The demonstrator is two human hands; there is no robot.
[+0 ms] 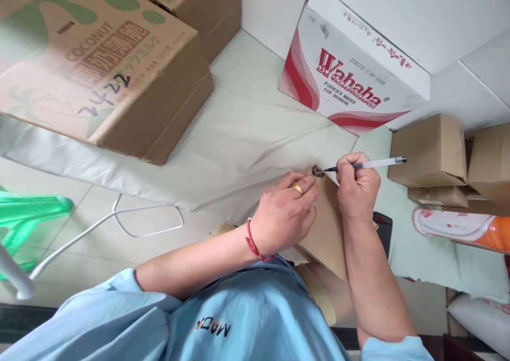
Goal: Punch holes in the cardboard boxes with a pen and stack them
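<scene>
My right hand (357,186) grips a pen (374,163) with a clear barrel and dark ends. Its dark tip points left and reaches the edge of a small dark brown lump (317,171) with an uneven surface, though I cannot tell whether they touch. Wearing a gold ring and a red cord bracelet, my left hand (287,208) pinches this lump at its fingertips. Both hands are over a brown cardboard piece (329,225) that slants down toward my lap. My left fingers cover part of the lump.
A coconut carton (131,79) stands at the left on a pale covered surface (239,117). Behind is a white and red Wahaha carton (346,69). Small brown boxes (428,151), an orange and white package (458,228) and a dark phone (383,231) are at the right.
</scene>
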